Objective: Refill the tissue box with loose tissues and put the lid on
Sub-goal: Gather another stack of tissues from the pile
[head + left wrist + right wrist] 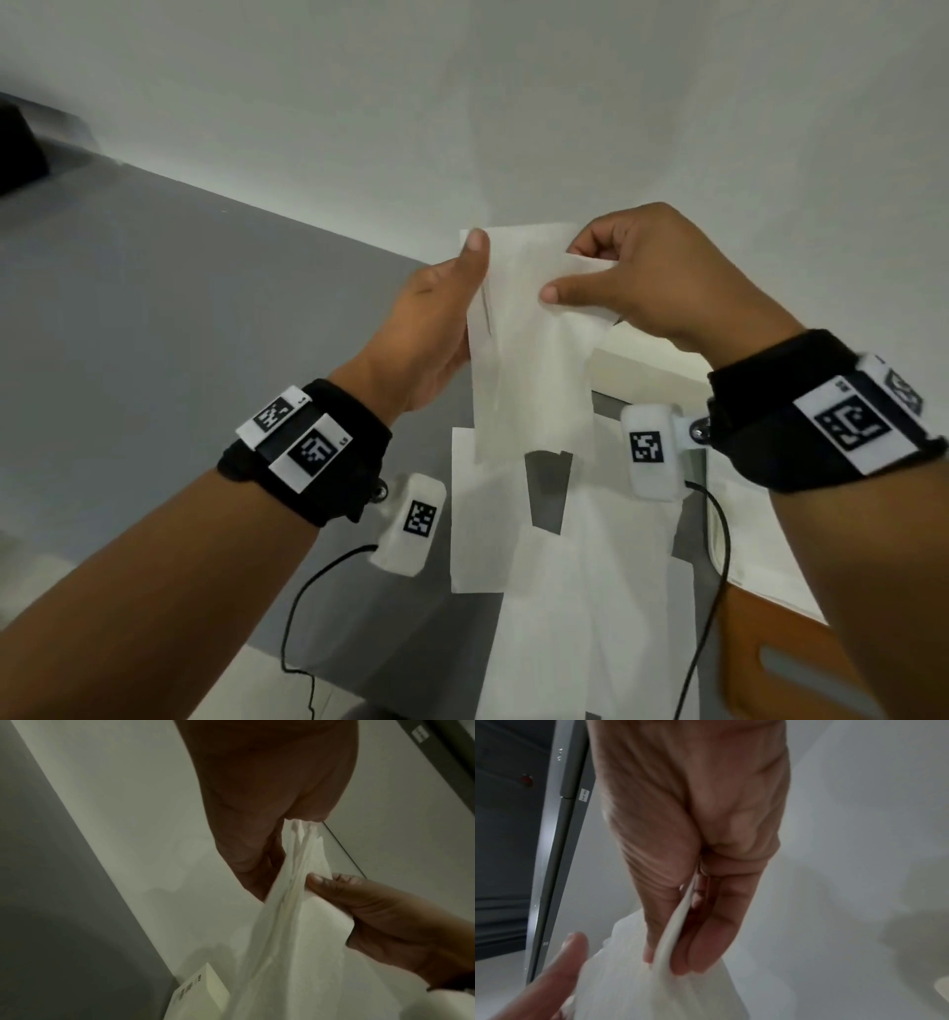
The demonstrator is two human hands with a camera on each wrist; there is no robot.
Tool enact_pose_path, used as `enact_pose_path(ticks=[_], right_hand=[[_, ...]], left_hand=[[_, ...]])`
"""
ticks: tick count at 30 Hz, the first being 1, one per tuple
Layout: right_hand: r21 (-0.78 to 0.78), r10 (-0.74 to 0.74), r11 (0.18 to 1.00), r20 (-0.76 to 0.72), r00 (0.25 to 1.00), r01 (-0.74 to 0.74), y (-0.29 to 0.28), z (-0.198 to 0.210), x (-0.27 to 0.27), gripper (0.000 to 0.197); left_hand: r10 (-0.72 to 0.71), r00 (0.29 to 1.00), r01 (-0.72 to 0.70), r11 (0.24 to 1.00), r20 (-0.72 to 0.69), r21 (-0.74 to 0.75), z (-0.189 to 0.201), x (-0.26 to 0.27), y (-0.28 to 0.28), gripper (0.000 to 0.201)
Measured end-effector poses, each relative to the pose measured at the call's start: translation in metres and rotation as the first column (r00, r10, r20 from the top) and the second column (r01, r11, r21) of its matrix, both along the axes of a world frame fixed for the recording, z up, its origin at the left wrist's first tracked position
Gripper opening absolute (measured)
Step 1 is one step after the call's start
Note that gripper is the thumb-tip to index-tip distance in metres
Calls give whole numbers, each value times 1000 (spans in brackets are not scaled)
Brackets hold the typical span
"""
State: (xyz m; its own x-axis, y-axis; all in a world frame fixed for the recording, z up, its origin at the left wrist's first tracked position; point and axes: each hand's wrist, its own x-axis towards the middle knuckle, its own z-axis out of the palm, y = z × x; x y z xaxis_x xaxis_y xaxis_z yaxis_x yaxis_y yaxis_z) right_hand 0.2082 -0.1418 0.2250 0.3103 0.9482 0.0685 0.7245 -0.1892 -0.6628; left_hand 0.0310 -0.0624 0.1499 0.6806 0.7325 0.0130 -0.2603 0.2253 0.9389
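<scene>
Your left hand (pixel 436 318) and right hand (pixel 652 277) each pinch the top edge of a held-up tissue (pixel 529 349). More loose tissues (pixel 565 591) lie below on the grey table (pixel 154 318).

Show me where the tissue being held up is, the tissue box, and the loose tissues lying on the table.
held tissue (pixel 529 360), head view, middle of the hanging sheet
tissue box (pixel 647 370), head view, pale side wall under the right wrist
loose tissues (pixel 580 616), head view, middle of the flat pile
</scene>
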Motion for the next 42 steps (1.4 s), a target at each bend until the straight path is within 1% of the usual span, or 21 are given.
enact_pose_path(ticks=[4, 6, 8, 13, 16, 18, 20, 21, 22, 23, 24, 25, 26, 27, 28, 30, 34, 36, 38, 40, 42], right_hand=[[-7, 13, 1000, -125, 992, -14, 4, -2, 1, 35], [-3, 1, 1000, -155, 988, -2, 6, -6, 1, 37], [-12, -10, 1000, -192, 981, 7, 8, -10, -1, 32], [-113, 65, 988, -332, 941, -108, 11, -13, -6, 24], [-67, 97, 990, -337, 937, -127, 19, -20, -10, 26], [5, 88, 996, -408, 909, -94, 24, -30, -7, 28], [69, 20, 997, -527, 850, 19, 24, -51, 2, 23], [69, -20, 995, -540, 842, 68, 23, -70, 7, 21], [36, -43, 997, -469, 882, 68, 22, -93, 10, 19], [-53, -30, 998, -294, 955, 14, 20, -120, 13, 15], [-194, 36, 980, -90, 995, -53, 16, -147, 12, 12], [-363, 130, 927, 65, 989, -98, 12, -173, 8, 25], [-495, 220, 860, 143, 965, -123, 8, -196, 3, 47], [-560, 274, 818, 175, 946, -133, 6, -211, -4, 66], [-576, 295, 807, 198, 935, -132, 6, -222, -9, 77], [-569, 276, 814, 207, 939, -114, 12, -233, -19, 76], [-631, 249, 774, 222, 943, -56, 32, -239, -22, 53], [-587, 223, 807, 191, 956, -71, 39, -231, -18, 40], [-454, 176, 885, 123, 977, -102, 39, -206, -11, 29], [-309, 115, 947, 53, 992, -93, 28, -166, -3, 26], [-251, 16, 967, -139, 990, -51, 6, -126, 5, 24]], left_hand=[[-120, 991, 114, 989, 64, 90, -11, -4, -1, 45], [-174, 983, 167, 980, 60, 106, -15, -8, -2, 48], [-192, 981, 188, 976, 22, 111, -20, -9, -2, 49], [-119, 992, 122, 989, -44, 86, -27, -5, -2, 40], [-79, 994, 85, 993, -74, 86, -30, -4, 2, 32], [-14, 997, 19, 998, -73, 62, -35, -7, 9, 26], [83, 993, -81, 996, -81, 31, -41, -16, 18, 20], [135, 986, -134, 991, -95, 20, -44, -22, 22, 17], [180, 978, -179, 984, -110, 15, -46, -29, 28, 15], [213, 970, -213, 977, -119, 14, -49, -35, 32, 14], [241, 963, -240, 971, -123, 17, -51, -41, 36, 14], [261, 957, -260, 965, -124, 23, -52, -46, 39, 15], [277, 953, -275, 961, -125, 30, -53, -50, 41, 16], [282, 951, -280, 959, -128, 35, -54, -54, 43, 16], [284, 950, -281, 959, -129, 39, -54, -56, 44, 16], [290, 947, -287, 957, -138, 41, -58, -59, 46, 16], [301, 940, -298, 954, -163, 46, -66, -62, 44, 15], [295, 938, -291, 955, -180, 53, -68, -62, 43, 13], [295, 936, -288, 956, -191, 64, -70, -63, 44, 11], [302, 933, -293, 953, -194, 74, -71, -64, 46, 12], [296, 934, -286, 955, -201, 80, -72, -62, 49, 11]])
